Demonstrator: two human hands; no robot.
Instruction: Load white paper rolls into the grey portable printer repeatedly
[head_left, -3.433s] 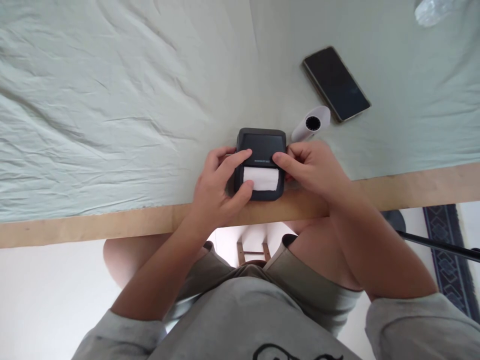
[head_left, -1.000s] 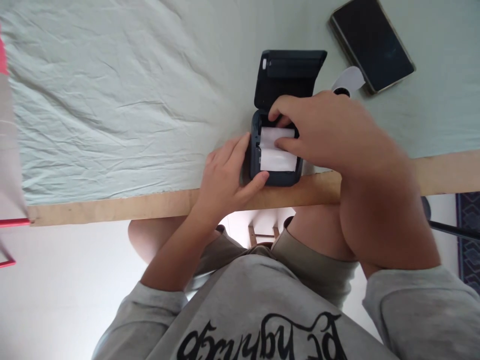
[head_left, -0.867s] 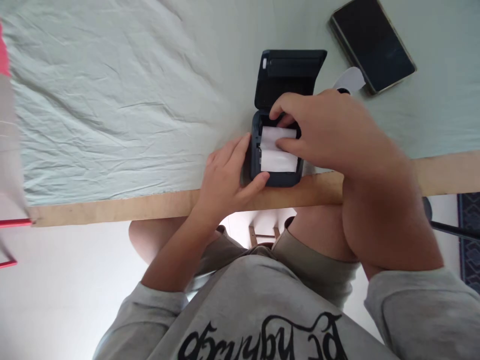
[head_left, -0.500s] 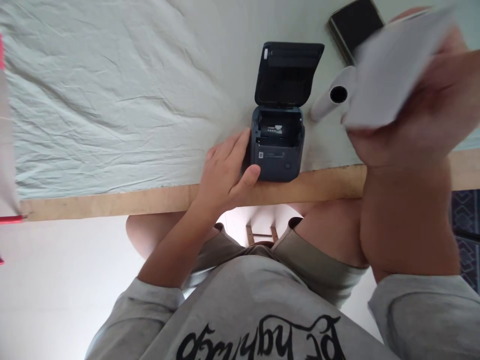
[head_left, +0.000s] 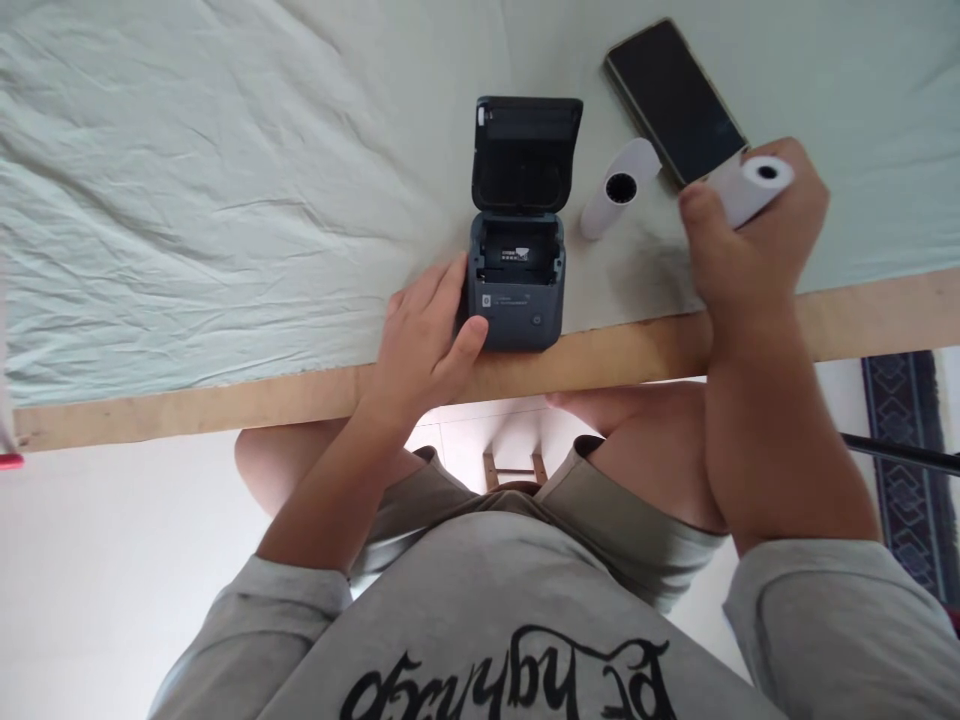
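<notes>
A small dark thermal printer (head_left: 521,318) sits at the table's front edge. Its lid (head_left: 523,160) is raised, and no roll is in the bay. My left hand (head_left: 420,345) rests along the printer's left side, fingers stretched out and thumb against the front left corner. To the right, my right hand (head_left: 761,250) is wrapped round a white paper roll (head_left: 739,195), whose core hole faces up. Between printer and right hand stands a second white paper roll (head_left: 600,212) with a dark core and a loose paper end curling out.
A black smartphone (head_left: 675,100) lies behind the rolls, close to my right hand. Pale green cloth (head_left: 225,200) covers the table, wrinkled at the left. The wooden table edge (head_left: 630,348) runs in front of my legs, and a patterned rug (head_left: 907,480) lies on the floor at right.
My right hand has come down and inward with the white paper roll, uncovering more of the smartphone. The left hand stays at the printer; the whole view has shifted slightly.
</notes>
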